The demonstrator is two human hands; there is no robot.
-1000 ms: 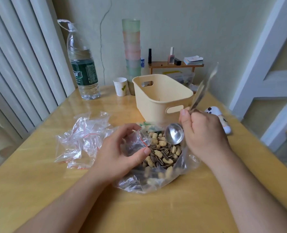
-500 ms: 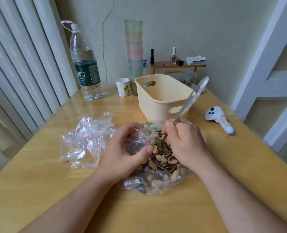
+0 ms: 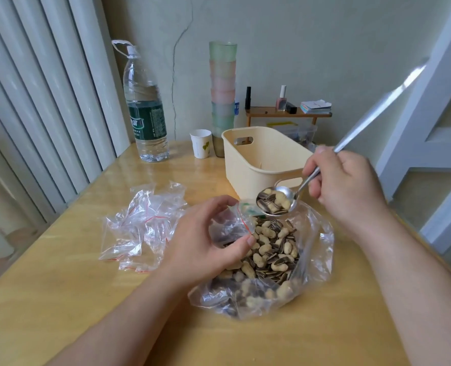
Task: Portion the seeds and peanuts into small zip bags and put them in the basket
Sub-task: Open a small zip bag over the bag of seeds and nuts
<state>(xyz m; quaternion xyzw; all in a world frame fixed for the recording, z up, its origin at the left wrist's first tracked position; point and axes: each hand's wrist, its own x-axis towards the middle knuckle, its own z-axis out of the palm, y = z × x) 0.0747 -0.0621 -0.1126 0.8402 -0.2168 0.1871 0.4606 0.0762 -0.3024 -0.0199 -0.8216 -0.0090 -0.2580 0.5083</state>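
The right hand point(image 3: 348, 188) pinches the spoon point(image 3: 277, 200) by its handle, fingers curled round it; the bowl, heaped with seeds and peanuts, hangs above the big bag point(image 3: 271, 260). The handle's upper end is smeared by blur. The left hand point(image 3: 205, 244) holds a small zip bag point(image 3: 232, 225) at its mouth, thumb and fingers curled on the film just below and left of the spoon's bowl; how far the mouth gapes is hard to tell through the clear plastic. The big bag lies open on the tabletop point(image 3: 60, 299), its near side crumpled so the nuts there show only dimly. The basket point(image 3: 258, 159) stands just behind it, its right end hidden by the right hand. Spare bags point(image 3: 142, 228) lie in a heap to the left, too tangled to count.
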